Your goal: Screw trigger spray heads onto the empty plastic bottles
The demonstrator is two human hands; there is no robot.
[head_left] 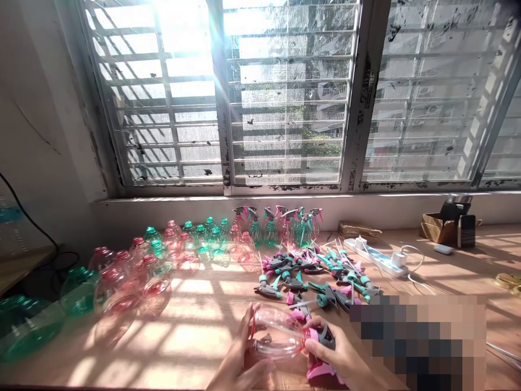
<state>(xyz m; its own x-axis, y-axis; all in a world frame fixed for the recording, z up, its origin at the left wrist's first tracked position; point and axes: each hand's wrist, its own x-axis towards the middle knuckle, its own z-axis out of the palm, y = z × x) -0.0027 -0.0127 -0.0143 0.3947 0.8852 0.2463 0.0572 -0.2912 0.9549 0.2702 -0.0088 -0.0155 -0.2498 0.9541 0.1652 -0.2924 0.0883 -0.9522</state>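
Observation:
A clear pink spray bottle (279,332) lies sideways between my hands, just above the near part of the table. Its base end is gripped by my left hand (244,353), fingers behind and thumb below. My right hand (331,347) is closed around the pink collar of a grey-and-pink trigger sprayer (325,338) at the bottle's neck; the trigger points down toward me. Whether the collar is fully screwed on I cannot tell. Just beyond my hands lies a pile of loose trigger sprayers (301,263) in grey, pink and teal, some with dip tubes showing.
Several capless pink bottles (118,288) and green bottles (81,290) stand at the left. Bottles with sprayers fitted (271,228) stand by the window sill. A white power strip (376,258), a cardboard box (439,228) and a phone (466,231) are at the right.

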